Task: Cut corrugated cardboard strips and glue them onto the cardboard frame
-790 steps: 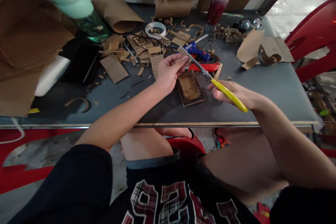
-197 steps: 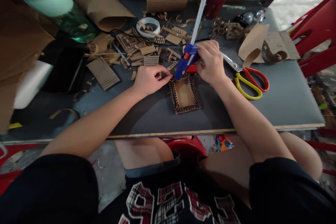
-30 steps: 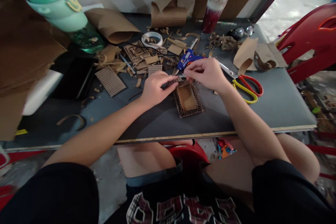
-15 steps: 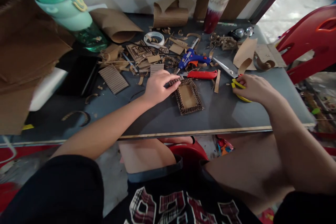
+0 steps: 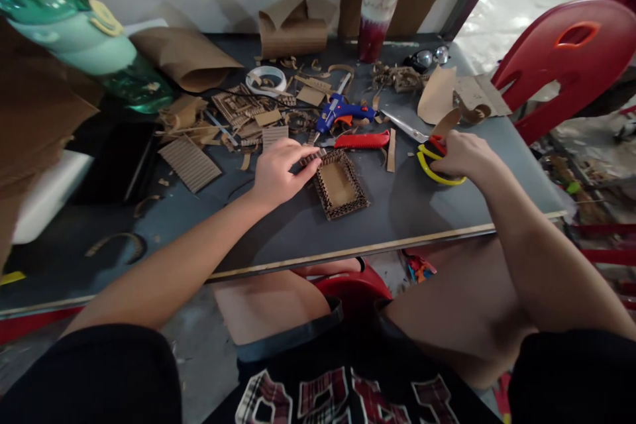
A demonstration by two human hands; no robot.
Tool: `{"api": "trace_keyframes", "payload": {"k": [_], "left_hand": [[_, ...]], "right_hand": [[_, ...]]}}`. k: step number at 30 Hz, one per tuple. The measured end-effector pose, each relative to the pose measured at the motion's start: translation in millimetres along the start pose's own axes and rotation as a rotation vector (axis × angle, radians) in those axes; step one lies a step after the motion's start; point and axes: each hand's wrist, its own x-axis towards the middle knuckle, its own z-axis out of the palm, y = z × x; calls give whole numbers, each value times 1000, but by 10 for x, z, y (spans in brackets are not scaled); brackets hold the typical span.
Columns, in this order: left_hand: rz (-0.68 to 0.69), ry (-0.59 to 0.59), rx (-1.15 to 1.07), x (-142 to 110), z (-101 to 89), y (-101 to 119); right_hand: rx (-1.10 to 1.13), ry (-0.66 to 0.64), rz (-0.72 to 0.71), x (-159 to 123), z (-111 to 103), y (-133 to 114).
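Frame (image 5: 339, 183) sits flat on table (image 5: 497, 185), near the front edge, just right of my left hand (image 5: 276, 172); left fingers (image 5: 307, 162) curled down, pinning a small strip (image 5: 313, 157) at the frame's top-left corner; pressing, not a closed grasp. Change: a second ago my right hand (image 5: 460, 154) was working at that corner too; half a second ago it had reached the scissors (image 5: 432, 156); now its fingers are closed round the yellow and red handles, blades lying on the table; my read is the gluing is paused and a cut comes next. Count: one frame, one scissors, one glue gun (image 5: 340, 112) behind the frame, one red knife (image 5: 362, 140) between them, one tape roll (image 5: 265, 78), one cup (image 5: 377, 3), one pair of glasses (image 5: 426, 57); scraps too many to count.
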Motion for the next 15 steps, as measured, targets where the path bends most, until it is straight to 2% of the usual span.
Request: {"api": "trace_keyframes", "payload": {"k": [5,8,10,12,13,15], "left_hand": [[-32,15,-14,-6,-20,22],[-36,44,-20,-8,-24,30],[-38,54,-18,-8,-24,32],[-54,58,-2,-6,-26,36],[-68,58,8,-5,-27,39],[-88,67,17,-4,-29,46]], "right_hand": [[134,57,20,-75,-22,3],[388,75,73,-123,-45,4],[759,-13,91,-161,-51,-32],[1136,-175,34,-209,-43,-103],[1261,-261,-19,-238,-34,-148],[1364,-370,-131,-303,-7,-245]]}}
